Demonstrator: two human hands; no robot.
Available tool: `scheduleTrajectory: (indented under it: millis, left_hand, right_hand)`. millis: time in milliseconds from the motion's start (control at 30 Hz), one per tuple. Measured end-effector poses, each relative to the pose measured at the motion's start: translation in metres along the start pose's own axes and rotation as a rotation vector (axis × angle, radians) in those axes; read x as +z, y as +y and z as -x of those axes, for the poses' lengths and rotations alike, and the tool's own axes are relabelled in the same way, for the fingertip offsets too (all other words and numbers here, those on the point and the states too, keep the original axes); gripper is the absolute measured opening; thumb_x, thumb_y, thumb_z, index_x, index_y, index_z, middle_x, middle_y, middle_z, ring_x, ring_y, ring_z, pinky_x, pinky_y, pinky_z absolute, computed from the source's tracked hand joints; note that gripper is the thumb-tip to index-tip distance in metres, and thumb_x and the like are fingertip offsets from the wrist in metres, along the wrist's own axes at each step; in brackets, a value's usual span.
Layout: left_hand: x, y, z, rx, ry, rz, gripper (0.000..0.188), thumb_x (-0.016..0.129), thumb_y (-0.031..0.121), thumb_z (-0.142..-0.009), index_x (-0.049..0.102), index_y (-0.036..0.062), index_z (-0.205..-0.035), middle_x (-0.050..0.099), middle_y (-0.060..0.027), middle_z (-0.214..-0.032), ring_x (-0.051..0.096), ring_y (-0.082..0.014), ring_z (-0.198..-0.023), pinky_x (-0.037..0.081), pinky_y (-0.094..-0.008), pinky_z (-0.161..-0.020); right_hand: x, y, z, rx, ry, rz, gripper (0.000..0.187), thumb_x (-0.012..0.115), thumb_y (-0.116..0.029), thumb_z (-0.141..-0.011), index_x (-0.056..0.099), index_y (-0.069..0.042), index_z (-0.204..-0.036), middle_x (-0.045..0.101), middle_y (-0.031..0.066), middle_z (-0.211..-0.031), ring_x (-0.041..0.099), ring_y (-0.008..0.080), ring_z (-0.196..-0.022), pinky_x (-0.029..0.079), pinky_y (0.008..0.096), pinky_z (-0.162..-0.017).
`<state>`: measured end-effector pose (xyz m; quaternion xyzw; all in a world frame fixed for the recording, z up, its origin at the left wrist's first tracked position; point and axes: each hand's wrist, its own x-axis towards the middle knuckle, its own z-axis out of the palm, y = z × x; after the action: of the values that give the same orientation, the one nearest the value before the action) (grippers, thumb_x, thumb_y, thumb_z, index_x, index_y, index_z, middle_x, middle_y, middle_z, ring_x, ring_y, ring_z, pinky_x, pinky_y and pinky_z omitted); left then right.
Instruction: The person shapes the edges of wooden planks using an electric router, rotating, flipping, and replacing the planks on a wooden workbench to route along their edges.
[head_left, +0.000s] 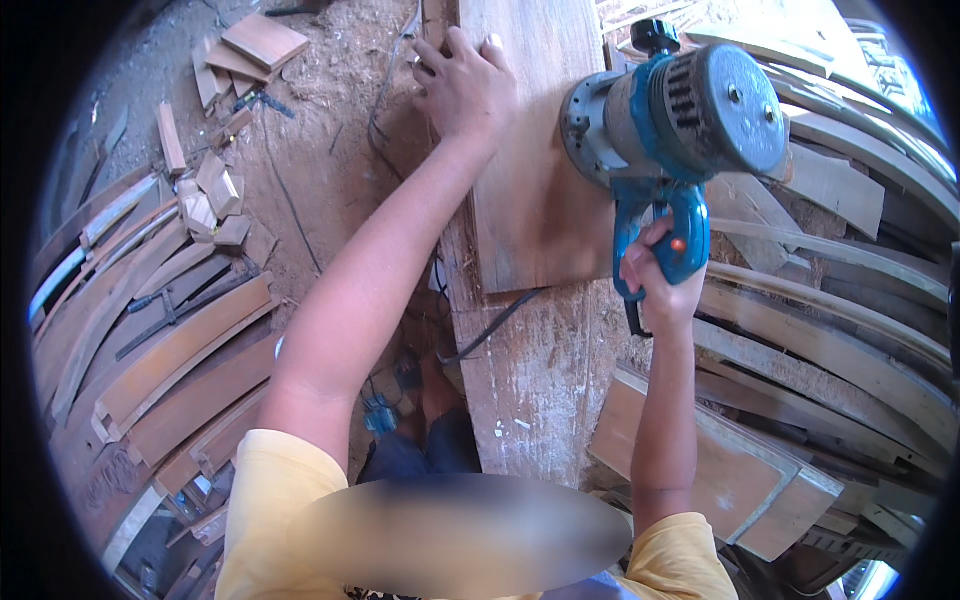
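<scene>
My right hand [662,284] is wrapped around the blue trigger handle of a router [675,110], a power tool with a grey motor body and a round base. A red button shows on the handle. The base rests at the right edge of a wide wooden board [540,200]; its bit is hidden. At the board's left edge, my left hand [468,88] presses down with fingers spread and a little bent, some reaching past the edge. Beneath the board runs a worn, paint-spotted wooden bench [530,390].
A black cord [490,328] comes out by the board's near edge and hangs off the bench's left side. Offcuts [264,46] lie on the dusty ground at the far left. Curved planks are stacked at left [190,350] and right [830,370]. A clamp [170,308] sits among the left planks.
</scene>
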<state>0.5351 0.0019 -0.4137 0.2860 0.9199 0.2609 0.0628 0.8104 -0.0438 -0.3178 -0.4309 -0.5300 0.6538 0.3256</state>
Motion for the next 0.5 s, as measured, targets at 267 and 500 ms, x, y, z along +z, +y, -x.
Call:
scheduleTrajectory:
  millis: [267,500]
  left_hand:
    - [-0.003,-0.004,-0.014,0.048,0.0,0.027,0.055,0.049,0.045,-0.107,0.046,0.0019,-0.141,0.032,-0.0391,-0.158,0.045,-0.0579,-0.137,0.047,-0.0722,-0.099]
    - [-0.007,0.022,-0.026,0.04,-0.047,0.044,0.06,0.049,0.044,-0.108,0.042,0.0017,-0.149,0.031,-0.0382,-0.16,0.044,-0.0582,-0.138,0.043,-0.0714,-0.103]
  right_hand:
    - [0.044,-0.019,-0.147,-0.096,-0.029,0.036,0.013,0.068,0.0,-0.086,0.059,-0.003,-0.094,0.056,0.0027,-0.067,0.055,0.0126,-0.053,0.046,0.0295,-0.055]
    - [0.044,-0.038,-0.268,-0.193,-0.159,0.07,0.02,0.072,-0.005,-0.084,0.063,-0.003,-0.102,0.061,0.0067,-0.072,0.06,0.0183,-0.06,0.05,0.0354,-0.063]
